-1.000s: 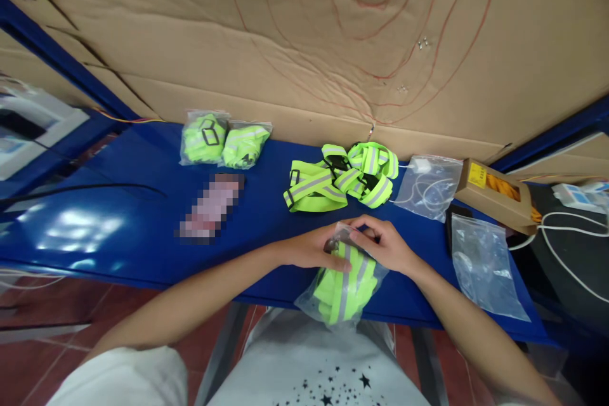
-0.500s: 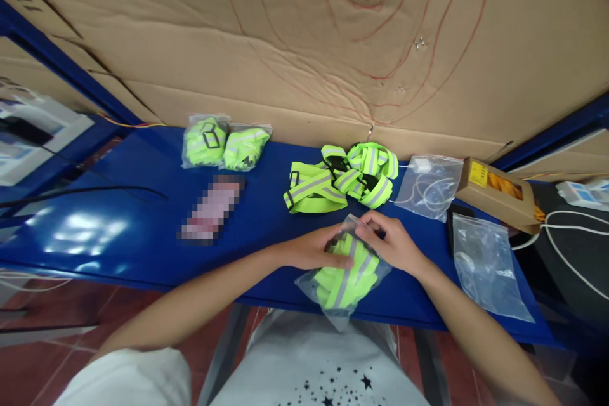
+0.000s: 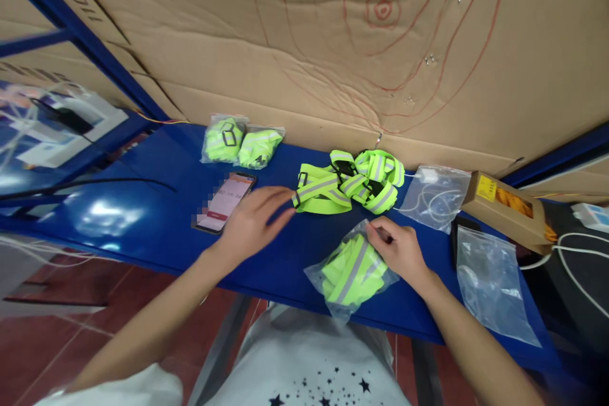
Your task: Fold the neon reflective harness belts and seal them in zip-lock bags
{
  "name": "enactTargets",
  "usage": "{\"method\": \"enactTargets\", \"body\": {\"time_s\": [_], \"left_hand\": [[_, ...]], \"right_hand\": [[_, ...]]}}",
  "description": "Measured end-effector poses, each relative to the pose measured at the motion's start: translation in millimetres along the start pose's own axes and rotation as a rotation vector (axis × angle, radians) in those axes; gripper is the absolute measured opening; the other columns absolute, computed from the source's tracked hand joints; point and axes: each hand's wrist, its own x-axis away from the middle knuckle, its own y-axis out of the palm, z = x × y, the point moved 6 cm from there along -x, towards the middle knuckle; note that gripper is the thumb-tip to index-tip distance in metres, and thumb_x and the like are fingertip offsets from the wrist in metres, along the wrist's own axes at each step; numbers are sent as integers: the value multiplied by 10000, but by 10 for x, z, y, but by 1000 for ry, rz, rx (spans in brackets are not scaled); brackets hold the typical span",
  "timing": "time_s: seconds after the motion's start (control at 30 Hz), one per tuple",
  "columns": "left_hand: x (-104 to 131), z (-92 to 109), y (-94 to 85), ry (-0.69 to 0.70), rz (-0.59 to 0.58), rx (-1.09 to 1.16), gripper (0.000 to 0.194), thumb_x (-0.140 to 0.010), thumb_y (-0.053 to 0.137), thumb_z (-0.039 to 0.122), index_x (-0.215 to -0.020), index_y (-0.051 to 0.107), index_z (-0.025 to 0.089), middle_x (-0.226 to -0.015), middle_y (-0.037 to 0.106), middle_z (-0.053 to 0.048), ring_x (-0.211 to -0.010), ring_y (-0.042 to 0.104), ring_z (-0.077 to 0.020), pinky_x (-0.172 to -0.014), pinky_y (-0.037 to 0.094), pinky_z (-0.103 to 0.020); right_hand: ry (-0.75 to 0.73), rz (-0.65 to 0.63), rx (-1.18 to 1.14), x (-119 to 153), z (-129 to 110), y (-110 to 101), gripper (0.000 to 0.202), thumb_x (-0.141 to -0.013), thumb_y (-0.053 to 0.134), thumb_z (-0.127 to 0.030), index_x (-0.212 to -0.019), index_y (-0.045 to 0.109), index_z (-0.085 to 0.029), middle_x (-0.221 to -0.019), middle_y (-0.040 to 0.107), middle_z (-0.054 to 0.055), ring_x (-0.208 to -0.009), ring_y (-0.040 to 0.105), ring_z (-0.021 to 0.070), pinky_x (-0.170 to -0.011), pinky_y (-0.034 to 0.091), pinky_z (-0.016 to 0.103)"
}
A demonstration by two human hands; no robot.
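Observation:
My right hand [image 3: 397, 247] pinches the top corner of a clear plastic bag [image 3: 354, 269] that has a folded neon yellow-green strap with grey stripes inside. The bag lies at the table's front edge. Off to the left, my left hand [image 3: 257, 219] is held over the blue table with its fingers apart and nothing in them. Just left of that hand lies a phone [image 3: 226, 203] with a lit screen. Loose yellow-green reflective straps [image 3: 323, 190] with black buckles lie beyond my hands.
Two bagged straps [image 3: 224, 139] stand at the back left of the blue table [image 3: 157, 209]. On the right are a bag with a white cable [image 3: 432, 196], a cardboard box [image 3: 507, 209] and a flat plastic bag [image 3: 495, 285]. A cardboard panel [image 3: 214, 44] rises behind.
My left hand has let go of the bag of straps and moved left, near the phone. My right hand still grips the bag's corner. The camera view has shifted slightly.

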Motion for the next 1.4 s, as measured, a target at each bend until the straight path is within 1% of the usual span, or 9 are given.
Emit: {"method": "enactTargets", "body": {"time_s": [0.13,0.37,0.5,0.6,0.73,0.87,1.03,1.23,1.4], "left_hand": [[357,-576,-393,-198,161,-358,584,-993,596,488,-1488,546,183,-1535,509,-210,-1424,491,-391,-1201,378,-584],[646,-904,-335,-340,20,-543,524,-1024,520,524,-1435,586,207,-1652,369,-208,-1497,347,-538,-1148,211,-842],[534,-462,-247,-240,97,-325,641,-1001,566,528,-1533,462,185,-1579,456,-219,-1464,447,-420,-1209,356,-644],[528,194,133,-81,-108,-77,799,-949,617,627,-1599,350,249,-1543,519,-165,-1411,525,-351,-1161,466,-538],[644,1065,757,168,-345,-39,1159,-741,714,820,-1660,227,306,-1660,344,-208,-1513,381,-432,-1190,379,-660],[627,1221,1046,54,-307,-99,1015,-850,801,482,-1660,216,305,-1681,295,-216,-1518,384,-409,-1137,451,-600],[407,942,665,11,-121,-108,840,-849,748,294,-1592,358,300,-1571,469,-162,-1397,528,-359,-1100,502,-518],[-343,36,-130,-94,240,-261,830,-885,731,453,-1557,377,121,-1518,499,-245,-1458,456,-396,-1220,377,-554],[-830,-483,34,-285,101,-364,923,-930,656,543,-1615,288,46,-1667,199,-365,-1579,187,-512,-1217,228,-723]], "right_hand": [[1,-8,89,-17,35,15,301,-1030,550,-456,-922,679,-206,-541,425,-70,-467,406,80,-530,295,234],[20,-47,137,-55,121,54,323,-1037,523,-469,-964,702,-211,-550,530,-48,-459,470,107,-545,308,249],[15,-31,62,-43,82,48,333,-1031,538,-473,-963,720,-202,-558,534,-44,-475,480,105,-548,327,249],[41,-10,-115,-25,19,50,340,-1013,568,-497,-960,728,-202,-559,531,-42,-484,467,101,-534,339,243],[292,8,-530,-5,84,106,382,-933,660,-583,-910,704,-204,-483,434,-76,-411,355,83,-433,252,233],[454,46,-700,-5,175,155,440,-867,714,-647,-899,684,-209,-451,398,-93,-378,304,73,-400,210,229],[696,43,-1044,15,300,243,568,-856,688,-703,-1115,732,-199,-537,514,-55,-456,422,100,-437,328,229],[705,65,-1177,-41,335,102,529,-779,805,-615,-1064,743,-174,-635,589,-30,-532,478,95,-477,374,218],[661,-2,-1087,-44,268,117,481,-835,738,-617,-1029,721,-177,-662,583,-28,-537,485,92,-483,358,221]]}}
